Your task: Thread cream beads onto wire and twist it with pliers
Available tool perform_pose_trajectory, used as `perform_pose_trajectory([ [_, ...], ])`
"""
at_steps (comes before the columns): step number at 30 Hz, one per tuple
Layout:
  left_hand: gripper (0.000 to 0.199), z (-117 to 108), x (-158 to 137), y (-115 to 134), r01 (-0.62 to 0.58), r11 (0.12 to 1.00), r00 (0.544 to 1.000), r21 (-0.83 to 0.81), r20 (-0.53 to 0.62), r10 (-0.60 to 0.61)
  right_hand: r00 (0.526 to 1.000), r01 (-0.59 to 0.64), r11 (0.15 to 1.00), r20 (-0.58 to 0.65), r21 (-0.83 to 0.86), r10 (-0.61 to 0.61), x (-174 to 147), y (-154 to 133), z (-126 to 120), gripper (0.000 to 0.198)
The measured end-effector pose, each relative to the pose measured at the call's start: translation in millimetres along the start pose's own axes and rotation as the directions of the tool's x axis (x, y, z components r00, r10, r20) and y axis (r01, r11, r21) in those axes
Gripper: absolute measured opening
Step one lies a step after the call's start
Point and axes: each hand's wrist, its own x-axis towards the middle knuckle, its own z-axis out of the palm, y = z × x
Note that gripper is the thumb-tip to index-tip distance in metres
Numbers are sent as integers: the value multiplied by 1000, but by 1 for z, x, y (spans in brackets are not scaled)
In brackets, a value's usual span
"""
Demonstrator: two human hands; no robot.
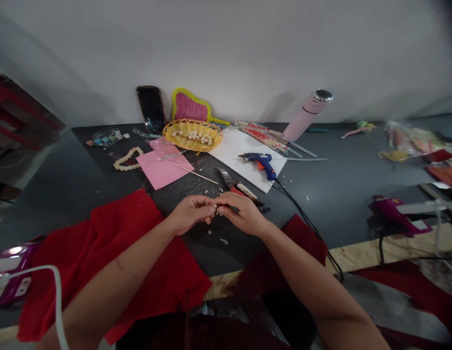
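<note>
Over the dark tabletop, fingertips of both hands meet. My left hand (191,215) pinches a small cream-coloured piece (215,207) between thumb and fingers. My right hand (245,214) is closed against the same spot, its thumb and forefinger at the piece; the exact grip is partly hidden. Just beyond the right hand lie pruning shears (228,179) and a tool with a pale handle (248,190). A thin wooden stick (195,172) lies ahead, among scattered pale crumbs. Similar small pale pieces (197,137) sit in a yellow woven basket (167,137).
A blue glue gun (260,163) rests on white paper (226,151), its cable running to the front edge. Pink paper (164,170), a cream beaded frame (127,160), a phone (151,109) and a pink bottle (302,119) stand around. Red cloth (120,243) covers the near left.
</note>
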Motion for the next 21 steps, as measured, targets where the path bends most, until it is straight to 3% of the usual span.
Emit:
perform_pose_trajectory([
  [5, 20, 0, 1, -1, 4, 998, 1000, 66, -3, -4, 1000, 4, 1000, -23, -5, -4, 1, 3, 0, 15],
  [14, 20, 2, -2, 1, -16, 999, 1000, -33, 4, 16, 996, 19, 998, -81, -59, -24, 3, 2, -3, 12],
  [21, 19, 5, -2, 0, -55, 998, 998, -23, -37, 54, 990, 20, 996, -134, -85, -31, 3, 3, 0, 11],
])
